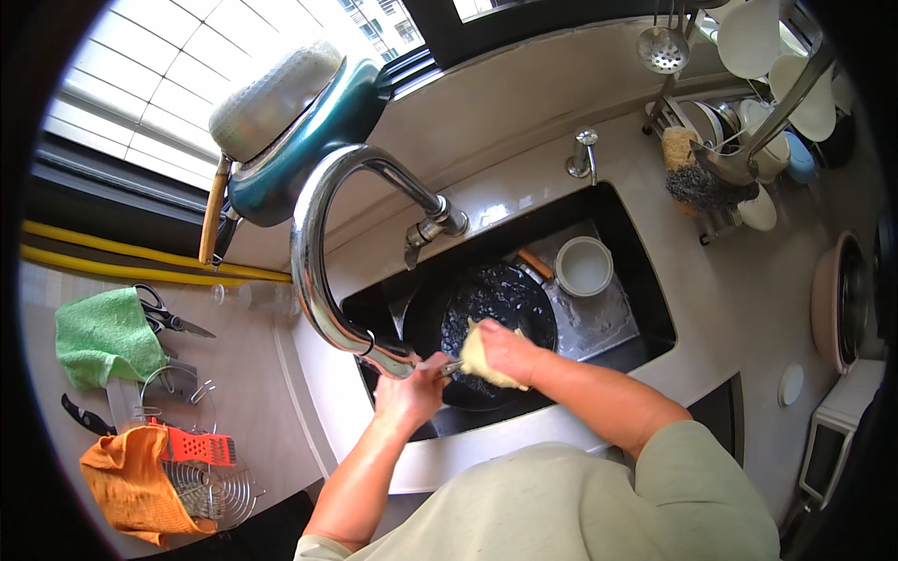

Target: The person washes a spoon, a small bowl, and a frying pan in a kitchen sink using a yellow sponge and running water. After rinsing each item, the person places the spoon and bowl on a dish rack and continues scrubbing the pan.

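Observation:
A dark round pan (428, 315) with rippling water lies in the black sink (642, 280). Over its near side, my right hand (508, 354) grips a pale yellow cloth (477, 361). My left hand (412, 396) is closed around a metal handle (451, 367) that runs towards the cloth; whether it belongs to the pan or a utensil cannot be told. Just above my left hand is the spout end of the curved chrome faucet (309, 259). A small pale pot (584, 266) with cloudy liquid sits right of the pan, its wooden handle (535, 264) pointing left.
Left, the counter holds a green cloth (105, 336), scissors (158, 308), a knife (84, 415), an orange grater (200, 447) and an orange cloth (130, 484). A teal pan (309, 147) leans by the window. A soap dispenser (582, 154) and dish rack (719, 228) stand behind and right.

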The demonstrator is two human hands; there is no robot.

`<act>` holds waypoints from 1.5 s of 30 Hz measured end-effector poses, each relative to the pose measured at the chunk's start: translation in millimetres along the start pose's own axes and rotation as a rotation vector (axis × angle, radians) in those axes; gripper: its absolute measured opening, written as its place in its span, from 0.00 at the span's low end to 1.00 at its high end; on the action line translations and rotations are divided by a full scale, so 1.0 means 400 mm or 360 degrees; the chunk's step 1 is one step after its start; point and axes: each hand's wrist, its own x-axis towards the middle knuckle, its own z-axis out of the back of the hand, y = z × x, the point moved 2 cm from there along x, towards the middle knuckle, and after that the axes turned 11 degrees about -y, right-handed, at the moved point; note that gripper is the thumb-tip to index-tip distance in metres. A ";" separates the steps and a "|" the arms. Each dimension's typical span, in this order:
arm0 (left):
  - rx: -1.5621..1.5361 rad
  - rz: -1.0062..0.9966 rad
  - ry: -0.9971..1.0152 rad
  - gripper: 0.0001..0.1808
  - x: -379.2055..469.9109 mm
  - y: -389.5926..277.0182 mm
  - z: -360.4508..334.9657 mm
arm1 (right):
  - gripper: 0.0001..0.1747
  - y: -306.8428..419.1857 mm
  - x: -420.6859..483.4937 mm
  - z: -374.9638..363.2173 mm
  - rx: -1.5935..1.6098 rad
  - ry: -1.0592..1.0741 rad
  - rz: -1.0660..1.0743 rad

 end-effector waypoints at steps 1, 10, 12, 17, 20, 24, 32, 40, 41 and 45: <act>-0.0004 -0.0003 -0.0052 0.10 -0.001 0.006 0.018 | 0.08 -0.023 -0.022 0.023 0.0004 -0.0203 0.0001; -0.0011 -0.0143 -0.0035 0.07 -0.015 -0.005 0.001 | 0.11 0.054 0.004 0.016 -0.0009 -0.0123 0.0041; -0.0026 0.0007 0.0111 0.09 -0.013 -0.030 0.039 | 0.10 0.071 0.008 0.004 0.0065 -0.0277 0.0057; -0.0093 0.0197 0.0197 0.13 -0.042 0.033 0.057 | 0.08 -0.036 -0.050 0.049 -0.0135 -0.0190 0.0060; -0.0069 0.0265 0.0149 0.14 -0.067 0.038 0.059 | 0.10 0.005 -0.002 0.090 0.0287 -0.0346 -0.0200; -0.0002 0.0338 -0.0010 0.13 -0.105 0.067 0.055 | 0.15 0.031 0.014 0.159 0.1504 -0.0697 -0.0958; 0.0091 0.0565 -0.0098 0.13 -0.198 0.128 0.075 | 0.08 0.072 0.058 0.353 0.0866 -0.0783 -0.0846; -0.0037 0.0520 -0.0241 0.12 -0.196 0.069 0.144 | 0.45 0.053 0.012 0.010 0.0336 -0.0307 -0.0778; -0.0017 0.0489 -0.0284 0.13 -0.194 0.055 0.150 | 0.57 0.036 -0.013 -0.064 0.0070 -0.0068 -0.0793; 0.0132 0.0303 -0.0379 0.12 -0.164 0.052 0.130 | 0.40 0.101 0.101 0.015 0.0290 -0.0250 -0.0825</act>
